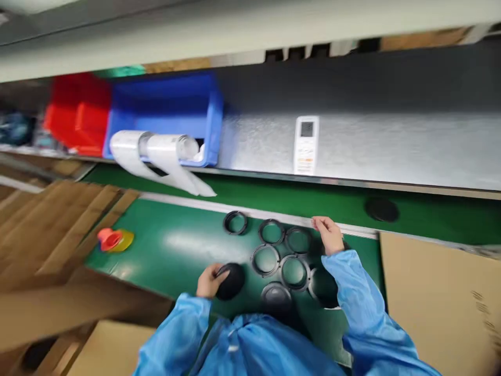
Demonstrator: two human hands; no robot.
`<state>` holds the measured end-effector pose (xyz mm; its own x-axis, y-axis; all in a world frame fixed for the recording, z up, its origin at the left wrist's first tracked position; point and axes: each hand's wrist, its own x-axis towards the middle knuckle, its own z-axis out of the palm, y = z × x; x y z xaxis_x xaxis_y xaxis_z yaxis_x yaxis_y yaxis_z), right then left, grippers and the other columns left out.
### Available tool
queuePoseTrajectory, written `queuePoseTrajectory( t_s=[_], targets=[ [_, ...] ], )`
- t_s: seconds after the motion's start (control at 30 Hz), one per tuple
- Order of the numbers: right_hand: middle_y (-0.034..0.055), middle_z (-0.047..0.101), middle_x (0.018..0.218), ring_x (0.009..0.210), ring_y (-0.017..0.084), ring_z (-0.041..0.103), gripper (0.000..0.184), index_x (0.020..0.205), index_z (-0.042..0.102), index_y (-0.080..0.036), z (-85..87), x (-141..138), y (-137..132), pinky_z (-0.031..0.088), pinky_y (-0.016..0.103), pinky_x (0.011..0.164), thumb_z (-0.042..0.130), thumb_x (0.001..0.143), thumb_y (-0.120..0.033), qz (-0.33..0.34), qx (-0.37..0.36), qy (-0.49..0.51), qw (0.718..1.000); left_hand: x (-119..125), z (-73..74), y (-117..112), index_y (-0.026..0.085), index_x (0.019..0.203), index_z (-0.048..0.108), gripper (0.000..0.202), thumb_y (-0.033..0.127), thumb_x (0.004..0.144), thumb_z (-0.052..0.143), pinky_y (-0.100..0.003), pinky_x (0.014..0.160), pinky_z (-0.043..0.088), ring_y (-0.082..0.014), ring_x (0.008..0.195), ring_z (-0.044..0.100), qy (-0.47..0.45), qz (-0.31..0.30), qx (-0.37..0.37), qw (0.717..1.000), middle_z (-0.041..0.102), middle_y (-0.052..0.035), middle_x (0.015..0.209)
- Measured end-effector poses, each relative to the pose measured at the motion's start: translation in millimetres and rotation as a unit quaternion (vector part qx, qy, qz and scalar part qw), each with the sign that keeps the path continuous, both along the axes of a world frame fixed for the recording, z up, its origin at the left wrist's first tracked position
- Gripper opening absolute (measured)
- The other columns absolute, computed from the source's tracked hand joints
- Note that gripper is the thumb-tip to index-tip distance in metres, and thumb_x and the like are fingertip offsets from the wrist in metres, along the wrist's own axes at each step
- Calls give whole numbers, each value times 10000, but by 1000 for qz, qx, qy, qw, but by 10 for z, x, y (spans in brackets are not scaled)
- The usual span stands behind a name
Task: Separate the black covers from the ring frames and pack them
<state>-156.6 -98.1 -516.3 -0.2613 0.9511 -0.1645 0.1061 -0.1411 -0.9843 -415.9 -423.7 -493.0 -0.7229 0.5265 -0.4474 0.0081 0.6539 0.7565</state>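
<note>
My left hand (209, 282) grips a black round cover (232, 283) by its left edge, thumb over the top, just above the green mat (183, 261). My right hand (330, 235) is raised above the right side of the mat, fingertips pinched together; whatever is between them, if anything, is too small to make out. Several black rings lie between the hands, among them a ring (265, 245) near the middle and a separate ring (235, 234) farther back. Close to my body sits a black round part with a filled centre (276, 296). My right sleeve partly hides another black piece (324, 287).
A metal shelf (258, 141) runs across the back, carrying a blue bin (213, 130) with label rolls (164, 146), a red bin (80, 117) and a white remote (306, 146). Cardboard (434, 297) lies right, cardboard boxes (50, 224) left. Tape rolls (113, 240) and a black disc (381, 209) also lie there.
</note>
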Motion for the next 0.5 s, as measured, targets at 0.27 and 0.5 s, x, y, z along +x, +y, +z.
queuePoseTrajectory(
  t_s=[0.27, 0.5],
  targets=[
    [77, 733, 1043, 960, 248, 681, 550, 1108, 680, -215, 175, -625, -1869, 546, 394, 871, 651, 810, -677, 325, -152, 106, 927, 383, 511, 28, 179, 927, 691, 451, 466, 621, 853, -299, 771, 511, -182, 801, 629, -93, 116, 197, 969, 704, -34, 853],
    [55, 736, 1007, 846, 205, 697, 468, 1002, 631, -194, 647, -571, -2151, 580, 301, 654, 807, 736, -536, 241, -321, 214, 891, 757, 751, -167, 233, 1247, 649, 701, 463, 626, 880, -360, 1032, 447, -269, 1219, 553, -224, 59, 350, 908, 632, -93, 1292]
  ],
)
